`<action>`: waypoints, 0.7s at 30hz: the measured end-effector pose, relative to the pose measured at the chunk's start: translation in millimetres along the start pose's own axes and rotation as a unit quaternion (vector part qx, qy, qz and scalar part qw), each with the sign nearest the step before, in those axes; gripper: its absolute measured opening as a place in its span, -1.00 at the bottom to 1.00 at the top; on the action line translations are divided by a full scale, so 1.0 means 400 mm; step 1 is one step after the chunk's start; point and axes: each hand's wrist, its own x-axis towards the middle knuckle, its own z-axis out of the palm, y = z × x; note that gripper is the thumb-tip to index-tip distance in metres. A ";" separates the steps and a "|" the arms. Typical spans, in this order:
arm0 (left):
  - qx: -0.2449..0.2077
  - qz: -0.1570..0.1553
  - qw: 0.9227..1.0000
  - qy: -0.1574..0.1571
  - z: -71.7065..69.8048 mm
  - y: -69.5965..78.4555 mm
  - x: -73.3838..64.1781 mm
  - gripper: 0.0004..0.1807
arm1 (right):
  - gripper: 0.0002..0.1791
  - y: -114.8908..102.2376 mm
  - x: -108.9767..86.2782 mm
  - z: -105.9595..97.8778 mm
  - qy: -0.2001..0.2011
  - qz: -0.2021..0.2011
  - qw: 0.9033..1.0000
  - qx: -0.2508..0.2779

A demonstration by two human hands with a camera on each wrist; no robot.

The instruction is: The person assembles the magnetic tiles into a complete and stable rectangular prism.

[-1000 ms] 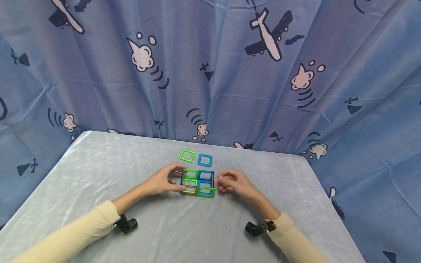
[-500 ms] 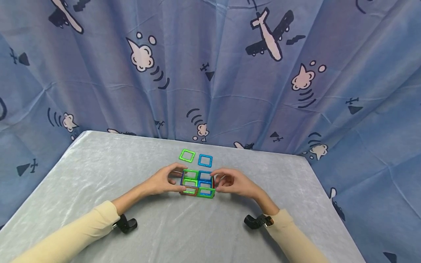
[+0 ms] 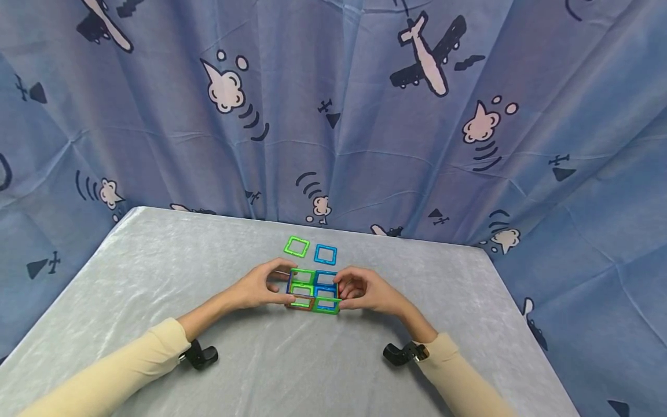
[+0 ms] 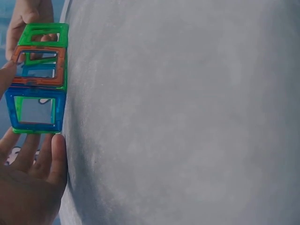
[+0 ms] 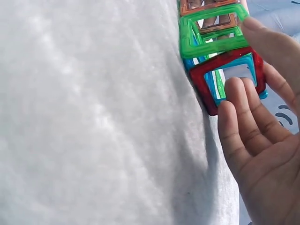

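A low box of magnetic tiles (image 3: 314, 285), square coloured frames, stands on the table between both hands. My left hand (image 3: 255, 288) holds its left end, thumb at the front by the orange tile (image 4: 60, 65) and index finger at the back corner. A blue tile (image 4: 58, 112) forms that end, close to the other fingertips. At the opposite end, my right hand (image 3: 372, 291) grips the corners, thumb on the green front tile (image 5: 206, 50) and index finger at the back. The red end tile (image 5: 201, 86) leans at a slant, with curled fingertips right against it.
Behind the box, a loose green tile (image 3: 294, 254) and a loose blue tile (image 3: 324, 263) lie flat. A pale grey cloth covers the table (image 3: 250, 370). A blue patterned curtain (image 3: 292, 116) hangs along the table's far edge.
My right hand has moved left from beside the box onto its right end, its thumb and index finger now at the corners. The left hand and the box have stayed put.
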 end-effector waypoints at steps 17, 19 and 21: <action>0.005 -0.006 1.000 0.001 0.002 0.004 -0.003 -0.27 | -0.46 0.019 -0.015 0.014 0.047 -0.001 0.998 0.036; 0.004 -0.003 1.000 0.001 0.002 0.003 -0.003 -0.26 | -0.47 0.021 -0.017 0.015 0.052 -0.004 0.998 0.038; 0.002 -0.004 1.000 0.002 0.002 0.002 -0.002 -0.26 | -0.47 0.023 -0.018 0.016 0.056 -0.006 0.997 0.044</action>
